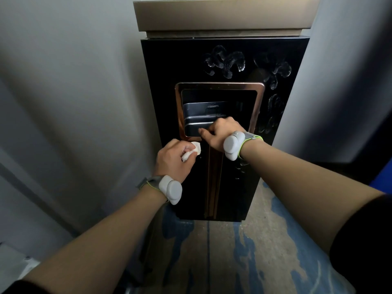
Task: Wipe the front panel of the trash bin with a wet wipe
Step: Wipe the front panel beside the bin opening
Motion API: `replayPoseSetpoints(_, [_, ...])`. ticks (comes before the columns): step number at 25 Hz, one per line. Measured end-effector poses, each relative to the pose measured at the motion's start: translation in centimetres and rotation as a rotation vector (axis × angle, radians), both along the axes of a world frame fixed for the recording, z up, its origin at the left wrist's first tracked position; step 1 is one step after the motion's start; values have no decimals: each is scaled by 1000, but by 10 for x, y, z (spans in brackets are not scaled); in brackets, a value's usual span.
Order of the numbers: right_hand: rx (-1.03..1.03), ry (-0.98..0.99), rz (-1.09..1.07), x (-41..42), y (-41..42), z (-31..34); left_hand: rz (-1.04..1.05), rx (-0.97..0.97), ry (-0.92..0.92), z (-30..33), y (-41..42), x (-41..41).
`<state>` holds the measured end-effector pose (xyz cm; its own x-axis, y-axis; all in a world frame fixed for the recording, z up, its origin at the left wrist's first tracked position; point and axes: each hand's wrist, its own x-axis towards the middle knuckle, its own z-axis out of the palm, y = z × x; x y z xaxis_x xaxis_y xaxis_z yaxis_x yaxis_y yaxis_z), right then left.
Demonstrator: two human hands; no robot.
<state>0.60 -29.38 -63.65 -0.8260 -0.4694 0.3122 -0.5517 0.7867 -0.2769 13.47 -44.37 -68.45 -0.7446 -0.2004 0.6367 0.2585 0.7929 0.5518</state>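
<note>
The left hand (172, 159) pinches the wet wipe (192, 152) against the front panel (161, 92); unwiped smears lie above and right of this grip (the right hand (220, 132) grips the flap (195, 129)).

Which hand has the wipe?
The left hand: it pinches the crumpled white wipe against the black front panel, below the opening's lower left corner. The right hand holds no wipe; it rests at the copper-framed opening.
</note>
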Motion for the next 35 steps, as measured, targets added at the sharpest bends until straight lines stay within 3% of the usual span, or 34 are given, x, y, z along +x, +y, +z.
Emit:
replayPoseSetpoints(12, [-57,-74,19,-4,1,2,60,9,28,-25,21,-23])
replayPoseSetpoints(35, [-18,-15,21,-8,2,-4,157,-6,-20,-10,-1,-10])
